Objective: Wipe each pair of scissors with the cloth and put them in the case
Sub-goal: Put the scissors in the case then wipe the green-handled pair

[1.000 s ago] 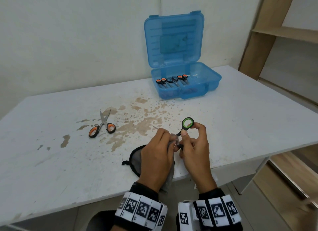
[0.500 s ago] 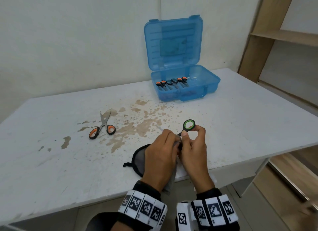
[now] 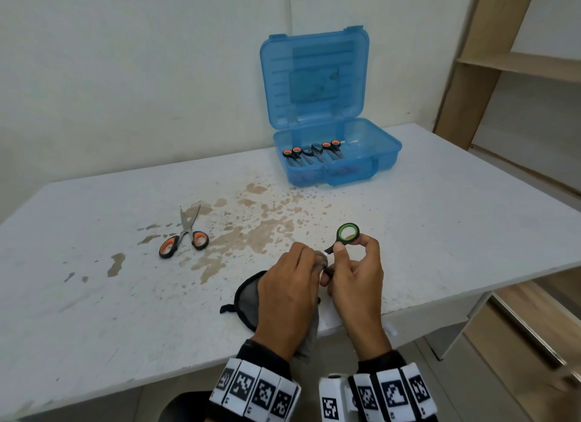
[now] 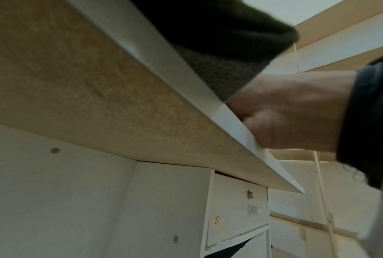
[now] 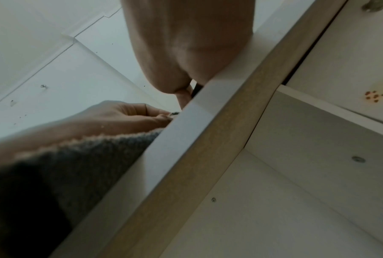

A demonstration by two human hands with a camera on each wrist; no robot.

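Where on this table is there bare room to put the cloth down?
Free patches: the table right of the right hand, in front of the blue case; also the near-left corner, below the orange-handled scissors. Crowded: the near edge, where both hands, the cloth and a black pouch sit.

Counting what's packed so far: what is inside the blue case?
The blue case holds three pairs of scissors side by side: two orange-handled, one dark-handled between. Their blades are blurred behind its tinted front wall.
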